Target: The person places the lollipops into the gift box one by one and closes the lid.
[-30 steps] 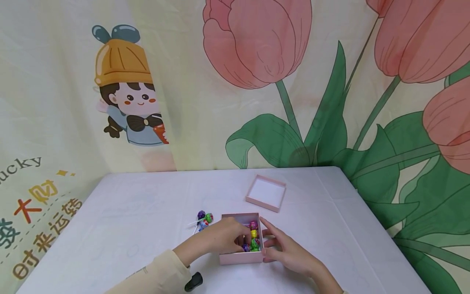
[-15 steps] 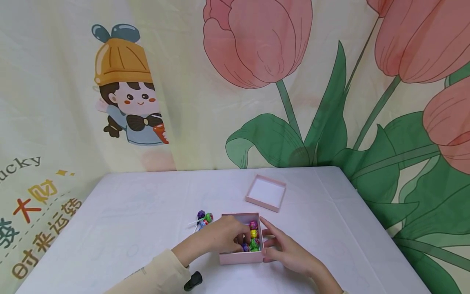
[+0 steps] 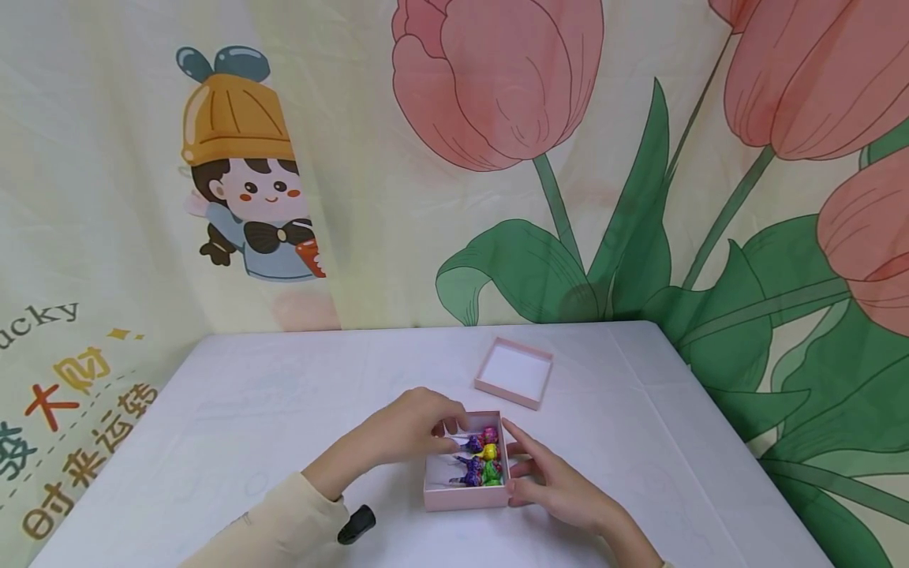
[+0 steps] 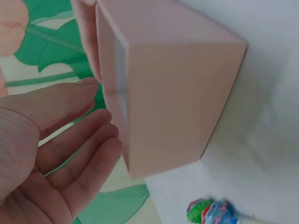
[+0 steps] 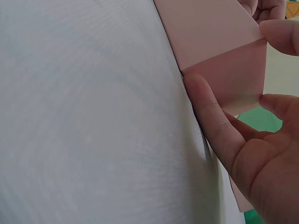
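An uncovered pink box [image 3: 465,498] stands on the table with several lollipops [image 3: 490,451] inside, their wrapped heads purple, yellow, green and pink. Over the box's left rim hovers my left hand [image 3: 415,426], its thumb close to a purple lollipop [image 3: 472,444] in the head view. The left wrist view shows thumb and fingers apart with nothing between them. My right hand [image 3: 557,483] rests its fingertips along the box's right wall, thumb at the near corner and index finger at the far one. Green and blue lollipops [image 4: 215,212] lie loose on the table beyond my left hand.
The matching pink lid [image 3: 514,375] lies inside-up behind the box. White cloth covers the table [image 3: 284,394]. A printed curtain with tulips [image 3: 497,87] hangs behind it. A black object [image 3: 357,525] sits by my left sleeve.
My left hand has lifted out of the box and drawn back to the far left. Purple lollipops it covered now show, while the loose ones are hidden in the head view. Right hand unmoved.
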A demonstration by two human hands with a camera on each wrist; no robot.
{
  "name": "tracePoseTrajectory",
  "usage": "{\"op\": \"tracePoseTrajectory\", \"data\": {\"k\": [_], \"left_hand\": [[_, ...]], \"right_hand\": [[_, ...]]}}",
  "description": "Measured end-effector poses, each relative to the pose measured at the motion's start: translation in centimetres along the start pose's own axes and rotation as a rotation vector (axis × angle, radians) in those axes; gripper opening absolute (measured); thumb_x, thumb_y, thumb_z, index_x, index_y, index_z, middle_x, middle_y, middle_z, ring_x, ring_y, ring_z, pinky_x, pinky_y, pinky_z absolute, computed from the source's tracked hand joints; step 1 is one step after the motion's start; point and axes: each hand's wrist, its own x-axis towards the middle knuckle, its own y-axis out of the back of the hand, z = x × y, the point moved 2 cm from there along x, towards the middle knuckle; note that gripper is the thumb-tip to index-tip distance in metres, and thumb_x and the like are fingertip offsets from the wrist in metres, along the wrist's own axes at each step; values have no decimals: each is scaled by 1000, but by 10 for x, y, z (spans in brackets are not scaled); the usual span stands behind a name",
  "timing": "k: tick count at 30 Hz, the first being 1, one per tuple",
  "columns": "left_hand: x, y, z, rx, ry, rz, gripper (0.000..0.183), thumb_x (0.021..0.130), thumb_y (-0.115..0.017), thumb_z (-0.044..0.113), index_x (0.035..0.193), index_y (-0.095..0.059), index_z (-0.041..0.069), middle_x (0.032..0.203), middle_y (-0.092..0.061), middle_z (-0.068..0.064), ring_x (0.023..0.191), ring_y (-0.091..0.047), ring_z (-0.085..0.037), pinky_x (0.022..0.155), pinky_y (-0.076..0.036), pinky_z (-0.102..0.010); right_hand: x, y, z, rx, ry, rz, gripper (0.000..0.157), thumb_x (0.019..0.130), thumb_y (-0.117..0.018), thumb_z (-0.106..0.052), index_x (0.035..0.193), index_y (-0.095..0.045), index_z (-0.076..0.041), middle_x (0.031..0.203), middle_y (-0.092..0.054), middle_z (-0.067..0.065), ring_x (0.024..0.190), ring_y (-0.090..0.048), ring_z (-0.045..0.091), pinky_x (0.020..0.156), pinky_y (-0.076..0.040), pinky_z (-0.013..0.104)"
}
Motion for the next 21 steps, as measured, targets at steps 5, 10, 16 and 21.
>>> {"op": "tracePoseTrajectory", "data": {"k": [5, 10, 16, 21], "left_hand": [[-7, 20, -13, 9, 31, 61, 18, 92, -83, 11, 109, -77, 12, 97, -77, 2, 84, -67, -8, 76, -58, -26], [-13, 35, -34, 29, 108, 129, 19, 93, -83, 14, 111, -76, 14, 95, -74, 7, 83, -66, -7, 76, -58, -26], [-20, 42, -60, 19, 201, 171, 21, 93, -83, 15, 112, -76, 13, 93, -73, 7, 83, -66, -9, 76, -57, -30], [-25, 39, -78, -2, 264, 170, 22, 93, -83, 15, 113, -76, 12, 95, -74, 5, 85, -66, -11, 76, -57, -32]], "right_hand": [[0, -1, -1, -8, -10, 11, 87, 101, -72, -26, 171, -21, -28, 154, -45, 19, 118, -60, 26, 89, -63, 38], [0, -1, 0, -5, 8, 3, 86, 102, -71, -23, 171, -21, -29, 154, -45, 19, 119, -60, 27, 88, -63, 35], [0, -1, 0, 0, -1, 9, 86, 102, -72, -24, 171, -21, -30, 155, -44, 19, 119, -59, 26, 88, -63, 36], [1, -1, 0, -4, -7, 10, 86, 102, -72, -25, 171, -21, -29, 154, -45, 20, 118, -60, 26, 89, -63, 37]]}}
